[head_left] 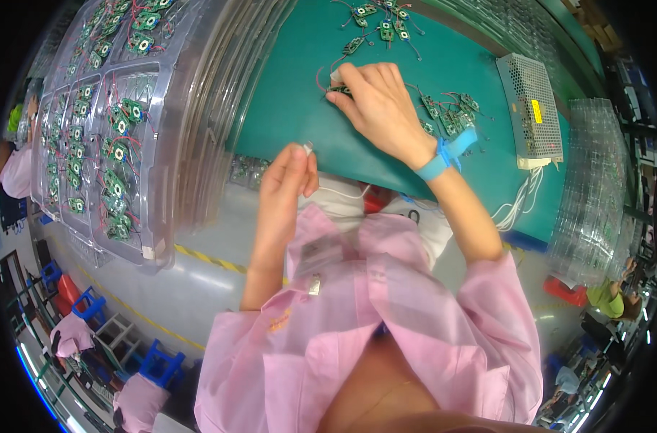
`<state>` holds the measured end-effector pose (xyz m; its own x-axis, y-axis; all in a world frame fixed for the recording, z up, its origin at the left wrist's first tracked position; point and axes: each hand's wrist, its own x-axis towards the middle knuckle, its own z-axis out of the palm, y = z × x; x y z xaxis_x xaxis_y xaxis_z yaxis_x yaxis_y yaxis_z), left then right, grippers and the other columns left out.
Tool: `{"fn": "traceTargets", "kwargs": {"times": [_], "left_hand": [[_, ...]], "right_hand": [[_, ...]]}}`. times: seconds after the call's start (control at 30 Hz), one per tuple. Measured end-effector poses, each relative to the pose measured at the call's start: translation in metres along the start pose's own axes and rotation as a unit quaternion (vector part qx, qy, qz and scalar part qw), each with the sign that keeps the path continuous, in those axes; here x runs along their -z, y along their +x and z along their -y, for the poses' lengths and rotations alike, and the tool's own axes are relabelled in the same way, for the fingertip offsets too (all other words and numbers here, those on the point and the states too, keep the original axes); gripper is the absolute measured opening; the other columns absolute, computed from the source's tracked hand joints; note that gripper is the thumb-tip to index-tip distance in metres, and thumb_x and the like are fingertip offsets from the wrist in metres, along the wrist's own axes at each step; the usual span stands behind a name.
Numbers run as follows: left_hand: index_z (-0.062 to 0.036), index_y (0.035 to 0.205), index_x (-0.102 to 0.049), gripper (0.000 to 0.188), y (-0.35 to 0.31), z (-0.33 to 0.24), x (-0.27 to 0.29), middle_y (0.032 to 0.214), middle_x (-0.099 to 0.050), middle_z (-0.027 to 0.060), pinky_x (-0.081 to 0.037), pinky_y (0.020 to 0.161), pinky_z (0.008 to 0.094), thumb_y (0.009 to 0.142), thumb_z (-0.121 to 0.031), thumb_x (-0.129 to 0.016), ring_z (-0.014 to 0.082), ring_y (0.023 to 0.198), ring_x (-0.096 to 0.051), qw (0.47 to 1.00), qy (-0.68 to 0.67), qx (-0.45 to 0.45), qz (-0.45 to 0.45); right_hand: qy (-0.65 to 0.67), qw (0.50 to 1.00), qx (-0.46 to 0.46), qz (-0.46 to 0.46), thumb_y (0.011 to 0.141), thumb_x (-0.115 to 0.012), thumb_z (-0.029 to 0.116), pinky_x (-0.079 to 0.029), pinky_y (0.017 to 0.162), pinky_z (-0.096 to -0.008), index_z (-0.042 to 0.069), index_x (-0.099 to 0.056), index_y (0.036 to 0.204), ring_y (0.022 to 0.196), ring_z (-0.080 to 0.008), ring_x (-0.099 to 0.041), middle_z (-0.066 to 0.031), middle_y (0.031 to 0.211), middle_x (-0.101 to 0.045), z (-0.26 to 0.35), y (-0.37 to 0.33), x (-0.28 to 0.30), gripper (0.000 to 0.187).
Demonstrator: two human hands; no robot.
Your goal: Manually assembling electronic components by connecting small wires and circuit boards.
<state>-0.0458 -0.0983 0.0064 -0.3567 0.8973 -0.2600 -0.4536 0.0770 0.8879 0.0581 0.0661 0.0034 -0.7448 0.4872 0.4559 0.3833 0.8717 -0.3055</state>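
Note:
My right hand (383, 105) is over the green work mat (285, 108), its thumb and fingers closed on a small green circuit board (338, 91). A thin red wire curls from the board, and something small and white shows by the fingertips. A blue strap (444, 156) circles my right wrist. Nearer to me, my left hand (289, 173) is at the mat's front edge. It pinches a small white plug (308, 147) with a metallic tip; a white cable (343, 193) runs below that hand. The plug and the board are apart.
More circuit boards lie in loose groups on the mat, at the far side (386, 27) and right of my right hand (451, 114). A perforated metal box (532, 112) with white cables stands right. Clear plastic trays (166, 144) of boards are stacked left; others (590, 187) stand right.

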Motion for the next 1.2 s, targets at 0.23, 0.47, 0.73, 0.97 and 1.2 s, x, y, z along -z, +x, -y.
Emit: {"fn": "traceTargets", "kwargs": {"times": [0.23,0.47,0.73,0.97,1.2], "left_hand": [[-0.0042,0.088,-0.053,0.025,0.000,-0.015,-0.008,0.065,-0.037,-0.0032,-0.025,0.055,0.0193,0.099,-0.023,-0.041,0.0050,0.058,-0.030,0.998,0.005,0.014,0.059],[-0.0032,0.091,-0.054,0.023,-0.001,-0.016,-0.027,0.070,-0.046,-0.0010,-0.026,0.056,0.0188,0.098,-0.021,-0.042,0.0052,0.060,-0.030,0.985,0.027,0.020,0.170],[-0.0049,0.082,-0.056,0.025,-0.006,-0.014,-0.038,0.068,-0.046,-0.0038,-0.025,0.055,0.0167,0.096,-0.023,-0.046,0.0044,0.060,-0.031,0.983,0.037,0.030,0.179],[-0.0051,0.082,-0.055,0.023,-0.008,-0.014,-0.043,0.071,-0.047,-0.0031,-0.027,0.056,0.0165,0.096,-0.021,-0.046,0.0047,0.060,-0.032,0.979,0.043,0.017,0.197],[-0.0056,0.082,-0.054,0.022,-0.004,-0.021,-0.038,0.072,-0.048,-0.0022,-0.028,0.058,0.0162,0.096,-0.020,-0.046,0.0049,0.061,-0.034,0.969,0.121,0.028,0.213]], "right_hand": [[0.628,0.730,-0.243,0.116,0.094,-0.053,0.018,-0.038,0.058,-0.0202,0.005,-0.054,0.104,0.063,-0.0089,-0.045,-0.0020,0.077,-0.054,0.030,-0.026,0.053,0.016],[0.723,0.617,-0.284,0.127,0.095,-0.053,0.022,-0.032,0.051,-0.0161,0.006,-0.055,0.105,0.058,-0.0037,-0.041,0.0018,0.069,-0.051,0.036,-0.061,0.066,0.019],[0.733,0.613,-0.273,0.110,0.095,-0.053,0.021,-0.031,0.051,-0.0159,0.006,-0.056,0.106,0.058,-0.0039,-0.040,0.0027,0.068,-0.049,0.032,-0.075,0.068,0.019],[0.723,0.625,-0.266,0.124,0.095,-0.049,0.017,-0.030,0.053,-0.0156,0.004,-0.054,0.108,0.060,-0.0049,-0.039,0.0016,0.073,-0.050,0.029,-0.079,0.074,0.018],[0.638,0.678,-0.268,0.248,0.097,-0.048,0.018,-0.031,0.054,-0.0160,0.004,-0.053,0.107,0.061,-0.0055,-0.040,0.0012,0.074,-0.049,0.018,-0.074,0.080,0.018]]}}
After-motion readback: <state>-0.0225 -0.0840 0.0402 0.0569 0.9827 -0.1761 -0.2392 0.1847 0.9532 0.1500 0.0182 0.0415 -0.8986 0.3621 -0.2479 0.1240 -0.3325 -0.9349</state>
